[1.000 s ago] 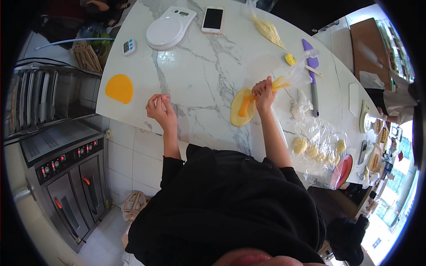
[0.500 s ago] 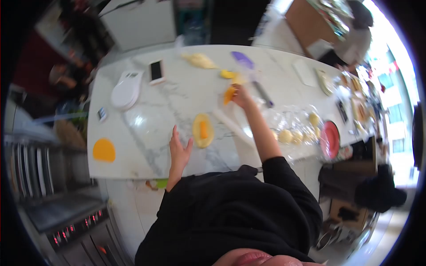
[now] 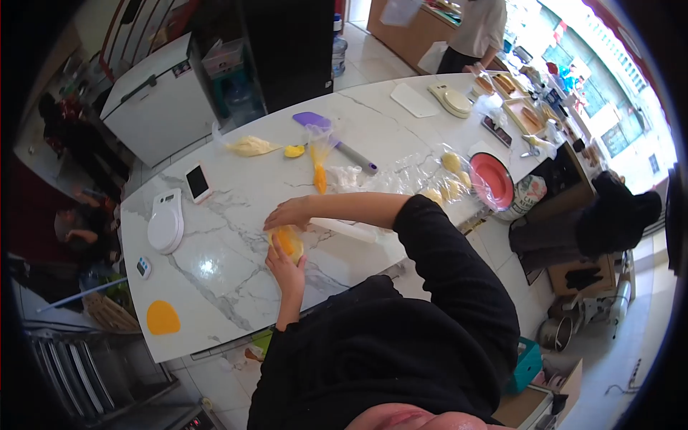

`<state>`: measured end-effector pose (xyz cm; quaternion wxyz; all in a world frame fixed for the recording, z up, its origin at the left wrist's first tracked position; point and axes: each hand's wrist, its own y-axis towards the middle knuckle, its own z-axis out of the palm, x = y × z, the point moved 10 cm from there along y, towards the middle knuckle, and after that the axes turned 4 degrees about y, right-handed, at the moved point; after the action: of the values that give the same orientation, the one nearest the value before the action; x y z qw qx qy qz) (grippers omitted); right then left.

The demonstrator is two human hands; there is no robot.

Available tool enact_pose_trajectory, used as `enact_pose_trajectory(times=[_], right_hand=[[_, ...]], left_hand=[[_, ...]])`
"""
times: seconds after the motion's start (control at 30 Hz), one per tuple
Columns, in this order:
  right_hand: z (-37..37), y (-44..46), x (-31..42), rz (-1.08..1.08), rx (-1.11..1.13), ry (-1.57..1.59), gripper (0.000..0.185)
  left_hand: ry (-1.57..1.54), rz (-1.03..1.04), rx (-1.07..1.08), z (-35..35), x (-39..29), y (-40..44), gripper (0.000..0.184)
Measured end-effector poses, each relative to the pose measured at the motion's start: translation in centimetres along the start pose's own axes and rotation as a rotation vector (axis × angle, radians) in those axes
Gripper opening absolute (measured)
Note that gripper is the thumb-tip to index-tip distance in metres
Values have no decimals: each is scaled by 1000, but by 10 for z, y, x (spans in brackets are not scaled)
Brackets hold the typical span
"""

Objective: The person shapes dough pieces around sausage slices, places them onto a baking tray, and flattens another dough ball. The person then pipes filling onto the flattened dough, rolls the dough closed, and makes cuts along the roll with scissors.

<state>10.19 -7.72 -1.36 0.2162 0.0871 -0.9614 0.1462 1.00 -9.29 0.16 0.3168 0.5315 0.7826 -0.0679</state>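
The dough (image 3: pixel 297 251), just left of the frame's centre on the table (image 3: pixel 358 266), should be soft, light and easily torn (its orange filling (image 3: pixel 286 241) probably smears), so best held by the bare rim. The left hand (image 3: pixel 289 274) spreads open at its lower edge; the right hand (image 3: pixel 288 213) covers its upper edge, whether pinching I cannot tell. Earlier the right hand held the piping bag (image 3: pixel 319 168), now lying above.

Grey veins streak the white worktop (image 3: pixel 229 247); pale yellow dough (image 3: pixel 299 253) shows orange filling (image 3: pixel 287 241), there's a purple-and-grey spatula (image 3: pixel 349 150), a red plate (image 3: pixel 491 179), a yellow-orange scraper (image 3: pixel 163 319)!
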Motion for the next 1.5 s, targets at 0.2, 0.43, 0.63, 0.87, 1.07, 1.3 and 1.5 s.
enact_pose_trajectory(times=[0.2, 0.43, 0.63, 0.87, 1.07, 1.3, 1.5], right_hand=[[3, 30, 5, -123, 72, -207, 61], [-9, 17, 37, -396, -83, -126, 46], [9, 33, 14, -232, 110, -238, 42], [-5, 15, 28, -344, -100, -123, 31], [2, 16, 20, -273, 2, -143, 28], [-3, 8, 27, -260, -79, -50, 35], [-1, 3, 24, -168, -31, -5, 34]], left_hand=[[-28, -25, -67, -13, -5, 7, 92], [44, -16, -113, -6, -5, 6, 85], [-45, -40, -30, -1, 1, 11, 80], [-30, -3, -57, 1, 6, 7, 81], [17, -33, 61, 6, 12, 5, 82], [217, -6, -17, 4, 5, 1, 71], [196, -45, 18, 4, 2, 3, 75]])
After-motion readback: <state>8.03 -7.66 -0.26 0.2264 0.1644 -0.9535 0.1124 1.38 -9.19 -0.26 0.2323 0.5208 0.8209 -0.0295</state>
